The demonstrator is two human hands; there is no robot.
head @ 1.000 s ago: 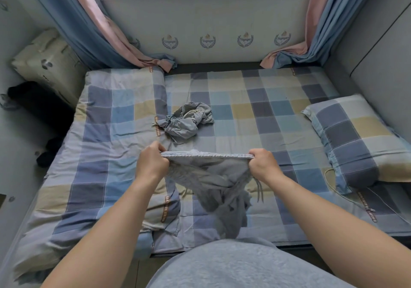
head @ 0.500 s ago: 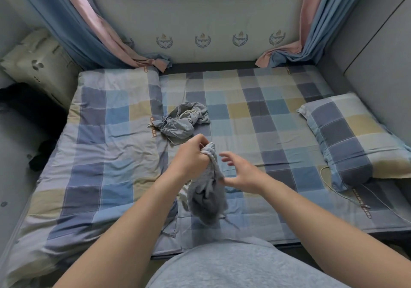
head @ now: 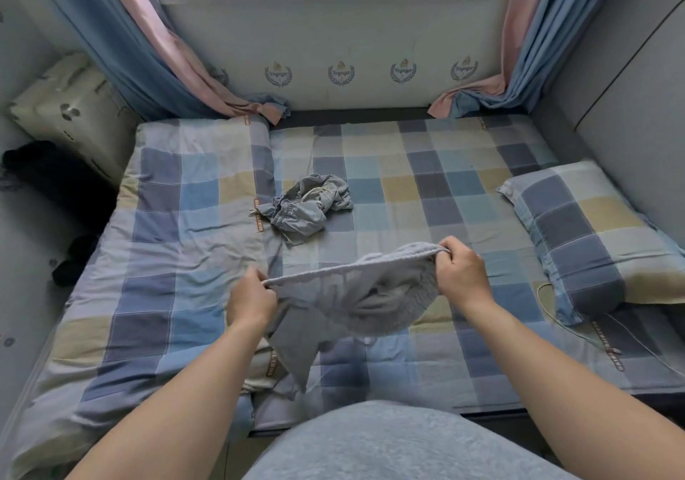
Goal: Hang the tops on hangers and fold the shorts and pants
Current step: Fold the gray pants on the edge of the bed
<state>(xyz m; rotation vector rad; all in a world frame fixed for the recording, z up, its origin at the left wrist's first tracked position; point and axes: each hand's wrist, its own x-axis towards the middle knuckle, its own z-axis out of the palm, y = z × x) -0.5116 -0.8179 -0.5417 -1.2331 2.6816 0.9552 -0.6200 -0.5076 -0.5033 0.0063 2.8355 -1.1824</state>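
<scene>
Above the bed [head: 426,168], left hand [head: 252,299] and right hand [head: 461,272] each pinch the grey shorts' [head: 348,294] waistband — stretched between them.

Both arms extended, spread apart; left hand [head: 252,299], right hand [head: 461,273] each pinch gray shorts [head: 344,303], right higher.

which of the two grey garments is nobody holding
The crumpled shorts farther back on the bed, heaped with no hand on them. The nearer grey garment is stretched by its waistband between the left hand and right hand.
</scene>
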